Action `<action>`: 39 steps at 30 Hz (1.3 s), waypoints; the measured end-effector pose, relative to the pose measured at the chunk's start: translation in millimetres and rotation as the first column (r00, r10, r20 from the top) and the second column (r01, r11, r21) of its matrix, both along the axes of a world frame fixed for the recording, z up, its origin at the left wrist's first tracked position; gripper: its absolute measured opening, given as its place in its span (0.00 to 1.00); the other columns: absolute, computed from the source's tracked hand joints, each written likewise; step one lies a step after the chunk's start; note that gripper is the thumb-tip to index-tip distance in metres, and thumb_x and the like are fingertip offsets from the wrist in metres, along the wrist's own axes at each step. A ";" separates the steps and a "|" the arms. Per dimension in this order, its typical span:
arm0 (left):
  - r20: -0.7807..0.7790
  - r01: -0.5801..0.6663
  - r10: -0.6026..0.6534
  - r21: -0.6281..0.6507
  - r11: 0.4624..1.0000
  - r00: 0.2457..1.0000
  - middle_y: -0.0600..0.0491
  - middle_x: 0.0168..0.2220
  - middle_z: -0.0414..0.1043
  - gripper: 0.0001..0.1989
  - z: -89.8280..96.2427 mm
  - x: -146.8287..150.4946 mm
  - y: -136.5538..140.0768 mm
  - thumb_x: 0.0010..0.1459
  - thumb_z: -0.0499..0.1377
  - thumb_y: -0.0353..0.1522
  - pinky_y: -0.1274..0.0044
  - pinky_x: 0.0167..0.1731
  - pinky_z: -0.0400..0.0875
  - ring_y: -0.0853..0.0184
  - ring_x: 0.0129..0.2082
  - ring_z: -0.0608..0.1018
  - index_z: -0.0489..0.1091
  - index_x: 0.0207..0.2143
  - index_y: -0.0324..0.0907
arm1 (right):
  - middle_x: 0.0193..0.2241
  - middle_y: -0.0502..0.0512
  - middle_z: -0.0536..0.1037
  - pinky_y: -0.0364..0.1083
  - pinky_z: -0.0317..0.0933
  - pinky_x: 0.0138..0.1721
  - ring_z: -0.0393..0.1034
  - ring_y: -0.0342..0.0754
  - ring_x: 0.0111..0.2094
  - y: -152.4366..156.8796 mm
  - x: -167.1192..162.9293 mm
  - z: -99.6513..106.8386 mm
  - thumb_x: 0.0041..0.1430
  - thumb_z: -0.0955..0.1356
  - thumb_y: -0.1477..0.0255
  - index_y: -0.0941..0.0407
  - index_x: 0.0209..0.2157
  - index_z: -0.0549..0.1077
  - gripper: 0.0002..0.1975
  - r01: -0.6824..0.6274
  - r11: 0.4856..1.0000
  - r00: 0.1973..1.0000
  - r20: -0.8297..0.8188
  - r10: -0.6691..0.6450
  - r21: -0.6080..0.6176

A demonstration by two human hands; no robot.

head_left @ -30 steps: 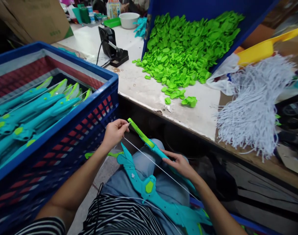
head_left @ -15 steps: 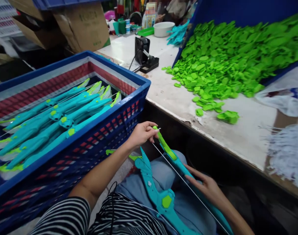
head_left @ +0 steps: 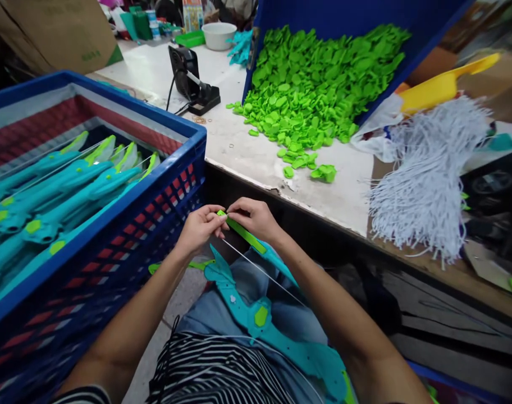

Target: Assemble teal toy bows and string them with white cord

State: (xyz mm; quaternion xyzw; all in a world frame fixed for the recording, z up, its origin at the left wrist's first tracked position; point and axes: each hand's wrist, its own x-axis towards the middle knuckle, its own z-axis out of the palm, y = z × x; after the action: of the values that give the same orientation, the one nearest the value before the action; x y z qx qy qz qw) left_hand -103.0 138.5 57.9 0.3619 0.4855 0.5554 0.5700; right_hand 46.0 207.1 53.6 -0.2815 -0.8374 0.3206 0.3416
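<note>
My left hand is closed at the green end of a turquoise toy bow, pinching its white string there. At that same green tip, the thumb and fingers of my right hand are pinched on the bow's end. The exact fit of string and tip is hidden by the fingers. A second toy bow, with a green hexagonal piece in its middle, lies across my lap, its loose string running over the striped shirt.
On the left stands a blue crate holding several finished-looking bows. Green plastic pieces spill from a tilted blue bin onto the white table. A small black fan, a bundle of white strings and a yellow scoop are there.
My right hand has moved from the bow's limb up to its green tip, joining my left hand. The view has turned to the right, bringing the string bundle and yellow scoop into sight.
</note>
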 end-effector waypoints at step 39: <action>-0.591 0.000 0.234 0.368 0.930 0.772 0.55 0.27 0.72 0.06 36.0 17.2 -1.8 0.54 0.57 0.32 0.80 0.25 0.64 0.72 0.23 0.70 0.72 0.31 0.41 | 0.34 0.54 0.71 0.46 0.63 0.40 0.66 0.45 0.38 -54.2 -14.9 2.5 0.59 0.64 0.74 0.56 0.29 0.69 0.05 0.448 0.884 0.772 -0.440 -0.459 -0.135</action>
State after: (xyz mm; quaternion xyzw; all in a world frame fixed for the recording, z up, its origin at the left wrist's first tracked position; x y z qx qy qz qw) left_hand -85.8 136.7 93.8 0.5886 0.5627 0.5153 0.2672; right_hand 31.0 152.9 56.1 -0.3947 -0.6360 0.2956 0.5936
